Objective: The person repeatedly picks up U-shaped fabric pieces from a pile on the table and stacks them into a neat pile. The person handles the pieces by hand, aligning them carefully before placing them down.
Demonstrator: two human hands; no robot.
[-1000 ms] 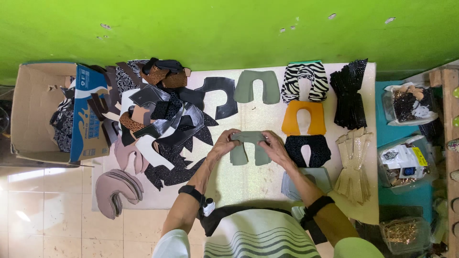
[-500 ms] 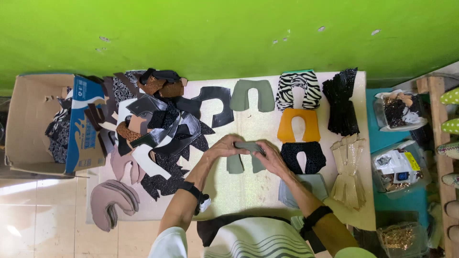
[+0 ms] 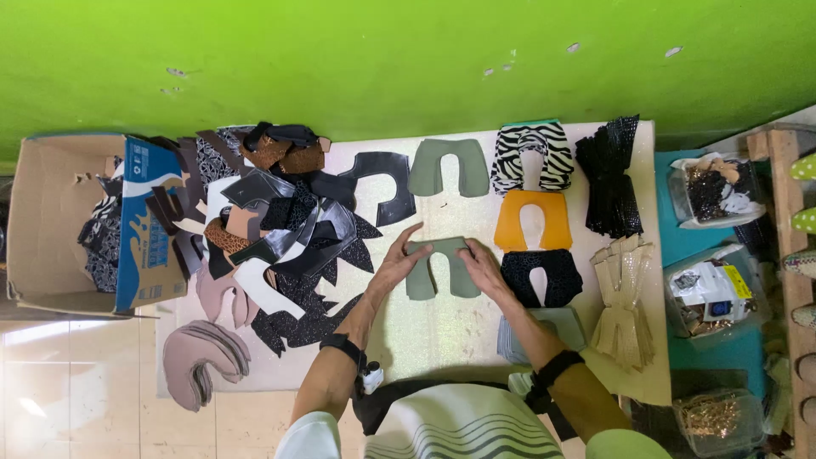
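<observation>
— Where are your hands right now?

— Both are on the grey-green U-shaped cutout [image 3: 440,268] in the middle of the worktable [image 3: 442,340]. My left hand [image 3: 398,262] holds its left shoulder with fingers spread and the tips pressing the top edge; my right hand [image 3: 483,265] lies flat on the right shoulder. Neither is closed into a fist, they pinch and press the piece from both sides.

— Anything different from a moment ago?

— Half a second back I had it lifted and bunched between my fingers; now it lies spread on the table, both legs pointing towards me. So it is set down flat, in line below the other grey-green cutout [image 3: 448,167].

— And around it?

— The orange cutout [image 3: 533,221] and the black speckled cutout [image 3: 541,276] sit just to the right, the zebra-striped cutout [image 3: 533,153] above them. To the left is the jumbled heap of dark cutouts [image 3: 285,229], and beyond it the open cardboard box [image 3: 51,221]
</observation>
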